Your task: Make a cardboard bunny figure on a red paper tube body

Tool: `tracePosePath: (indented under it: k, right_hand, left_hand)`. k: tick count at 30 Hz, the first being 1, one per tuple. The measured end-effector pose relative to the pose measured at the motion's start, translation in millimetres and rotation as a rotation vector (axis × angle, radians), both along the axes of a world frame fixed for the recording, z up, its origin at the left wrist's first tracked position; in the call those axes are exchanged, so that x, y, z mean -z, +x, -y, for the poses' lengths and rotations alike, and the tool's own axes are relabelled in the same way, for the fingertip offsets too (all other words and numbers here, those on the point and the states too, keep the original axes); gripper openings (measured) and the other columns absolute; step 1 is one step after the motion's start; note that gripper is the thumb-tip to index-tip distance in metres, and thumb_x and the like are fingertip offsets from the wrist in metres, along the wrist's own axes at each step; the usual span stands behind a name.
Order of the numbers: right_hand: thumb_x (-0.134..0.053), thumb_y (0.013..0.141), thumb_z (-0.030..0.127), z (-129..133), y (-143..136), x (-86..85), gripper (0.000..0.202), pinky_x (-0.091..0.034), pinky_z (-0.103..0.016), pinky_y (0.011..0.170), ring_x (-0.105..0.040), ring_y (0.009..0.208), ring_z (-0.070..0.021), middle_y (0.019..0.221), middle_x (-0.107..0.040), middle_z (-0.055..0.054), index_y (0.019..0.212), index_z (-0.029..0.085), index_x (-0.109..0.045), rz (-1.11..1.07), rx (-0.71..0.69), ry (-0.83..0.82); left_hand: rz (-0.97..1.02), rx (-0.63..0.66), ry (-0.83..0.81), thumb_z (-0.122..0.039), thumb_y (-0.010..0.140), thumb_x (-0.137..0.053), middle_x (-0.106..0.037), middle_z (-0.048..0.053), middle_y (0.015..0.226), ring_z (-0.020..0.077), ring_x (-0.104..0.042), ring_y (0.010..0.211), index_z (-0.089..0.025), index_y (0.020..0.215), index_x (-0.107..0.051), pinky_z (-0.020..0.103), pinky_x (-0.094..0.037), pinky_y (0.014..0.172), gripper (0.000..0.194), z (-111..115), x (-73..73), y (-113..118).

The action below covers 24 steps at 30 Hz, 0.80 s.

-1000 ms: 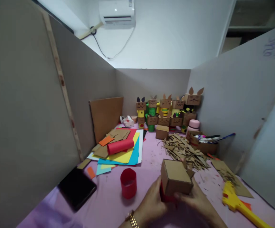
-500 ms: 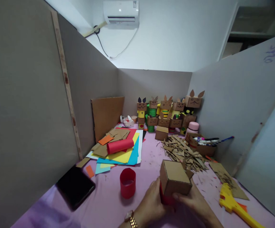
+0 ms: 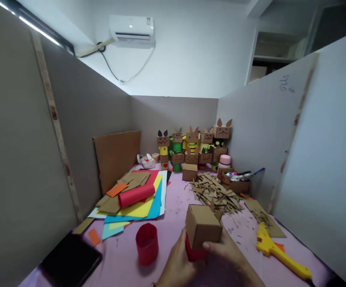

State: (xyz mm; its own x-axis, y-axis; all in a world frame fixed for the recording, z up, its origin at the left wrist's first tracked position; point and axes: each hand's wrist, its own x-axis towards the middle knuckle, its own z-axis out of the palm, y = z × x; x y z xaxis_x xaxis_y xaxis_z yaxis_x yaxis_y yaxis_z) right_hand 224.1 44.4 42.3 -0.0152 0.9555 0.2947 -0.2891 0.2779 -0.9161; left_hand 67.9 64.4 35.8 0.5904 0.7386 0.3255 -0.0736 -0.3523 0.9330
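We are finding very little writing here: a blue scrawl (image 3: pixel 286 84) is sitting high on the right-hand partition, too loose for us to read, and the air conditioner (image 3: pixel 132 30) on the far wall is showing a small mark we cannot make out. The drawn faces on the cardboard figures (image 3: pixel 192 145) at the back are carrying no letters.

Our left hand (image 3: pixel 177 263) is wrapping around the red tube (image 3: pixel 194 252) from the left, fingers clenched on it. Our right hand (image 3: pixel 225 255) is pressing its thumb and fingers against the lower front of the cardboard box (image 3: pixel 203 225), grasping it. The box is sitting on top of the red tube, near the front edge of the pink table (image 3: pixel 173 207), just ahead of the heap of cardboard scraps (image 3: pixel 215 193).

Against the earlier frames, we are seeing the whole view swung rightward and tilted up, so everything is lying further left: the loose red cylinder (image 3: pixel 146 244), the coloured paper stack (image 3: pixel 137 195), the black tablet (image 3: pixel 71 263) and the yellow glue gun (image 3: pixel 276 255). The watch on our left wrist is now dropping below the frame. Both hands are keeping the same hold on box and tube.
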Motion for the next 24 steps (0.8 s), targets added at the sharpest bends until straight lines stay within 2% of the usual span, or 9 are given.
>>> tracePosePath:
  k: [2, 6, 9, 11, 14, 17, 19, 20, 24]
  right_hand:
    - [-0.082, 0.050, 0.039, -2, -1, 2.7, 0.087, -0.041, -0.043, 0.091, -0.055, 0.108, -0.0308, 0.112, -0.063, -0.009, 0.126, 0.024, -0.043, 0.001, 0.013, 0.052]
    - [-0.083, 0.051, 0.036, -6, 0, 8.4, 0.107, -0.034, -0.043, 0.099, -0.045, 0.120, -0.0286, 0.130, -0.051, -0.011, 0.137, 0.027, -0.020, 0.025, -0.013, 0.125]
    - [-0.081, 0.055, 0.037, -8, 0, 8.7, 0.105, -0.030, -0.042, 0.102, -0.040, 0.125, -0.0271, 0.134, -0.046, -0.011, 0.138, 0.026, -0.018, 0.004, -0.024, 0.172]
    - [-0.083, 0.054, 0.033, -10, 1, 6.4, 0.104, -0.031, -0.040, 0.102, -0.041, 0.124, -0.0263, 0.137, -0.044, -0.010, 0.138, 0.026, -0.022, -0.059, 0.026, 0.169]
    - [-0.084, 0.051, 0.027, -12, 4, 1.2, 0.096, -0.039, -0.036, 0.094, -0.053, 0.110, -0.0245, 0.125, -0.057, -0.007, 0.133, 0.025, -0.035, -0.319, 0.114, 0.076]
    - [-0.074, 0.065, 0.037, -13, 9, -3.8, 0.066, -0.042, -0.032, 0.087, -0.059, 0.100, -0.0201, 0.108, -0.068, -0.002, 0.124, 0.025, -0.047, -0.527, 0.164, 0.005]
    - [-0.062, 0.075, 0.045, -12, 13, -6.8, 0.047, -0.045, -0.031, 0.080, -0.062, 0.095, -0.0202, 0.099, -0.071, -0.004, 0.115, 0.020, -0.056, -0.597, 0.110, -0.042]
    - [-0.056, 0.079, 0.048, -11, 15, -8.2, 0.044, -0.046, -0.032, 0.076, -0.064, 0.091, -0.0209, 0.095, -0.073, -0.006, 0.110, 0.017, -0.059, -0.630, 0.066, -0.071]
    - [-0.050, 0.080, 0.055, -12, 19, -11.8, 0.047, -0.047, -0.030, 0.068, -0.067, 0.076, -0.0195, 0.083, -0.075, -0.008, 0.098, 0.015, -0.066, -0.755, -0.058, -0.148]
  left_hand:
    - [0.043, -0.009, 0.039, -0.005, 0.062, -0.062, -0.052, 0.005, 0.127, 0.0263, -0.047, 0.117, -0.022, 0.126, -0.039, 0.036, -0.037, 0.097, 0.071, -2, 3.2, 1]
    - [0.015, 0.005, 0.045, -0.010, 0.065, -0.062, -0.053, 0.007, 0.126, 0.0277, -0.047, 0.116, -0.021, 0.126, -0.041, 0.038, -0.037, 0.097, 0.065, -6, 2.5, 2]
    - [-0.032, -0.008, 0.028, -0.015, 0.064, -0.065, -0.053, 0.010, 0.126, 0.0297, -0.048, 0.115, -0.020, 0.130, -0.034, 0.040, -0.038, 0.096, 0.073, -9, 1.8, 3]
    - [-0.033, -0.012, 0.020, -0.019, 0.064, -0.066, -0.049, 0.012, 0.130, 0.0307, -0.045, 0.118, -0.019, 0.134, -0.028, 0.042, -0.036, 0.098, 0.079, -11, 4.3, 4]
    - [-0.042, -0.074, 0.001, -0.021, 0.064, -0.065, -0.039, 0.014, 0.138, 0.0302, -0.036, 0.126, -0.017, 0.136, -0.019, 0.043, -0.027, 0.104, 0.086, -13, 13.3, 5]
    - [-0.123, -0.195, -0.002, -0.019, 0.062, -0.065, -0.031, 0.015, 0.142, 0.0305, -0.028, 0.130, -0.016, 0.138, -0.014, 0.043, -0.018, 0.108, 0.092, -15, 24.9, 4]
    - [-0.177, -0.238, 0.017, -0.017, 0.059, -0.066, -0.033, 0.015, 0.141, 0.0323, -0.028, 0.130, -0.016, 0.139, -0.012, 0.044, -0.019, 0.107, 0.096, -17, 30.4, 2]
    - [-0.191, -0.244, 0.031, -0.018, 0.059, -0.066, -0.037, 0.014, 0.139, 0.0332, -0.030, 0.129, -0.017, 0.139, -0.012, 0.045, -0.021, 0.106, 0.096, -17, 31.8, 2]
    - [-0.224, -0.270, 0.040, -0.027, 0.064, -0.064, -0.050, 0.014, 0.128, 0.0335, -0.045, 0.119, -0.017, 0.140, -0.011, 0.045, -0.033, 0.099, 0.094, -15, 26.3, 2]
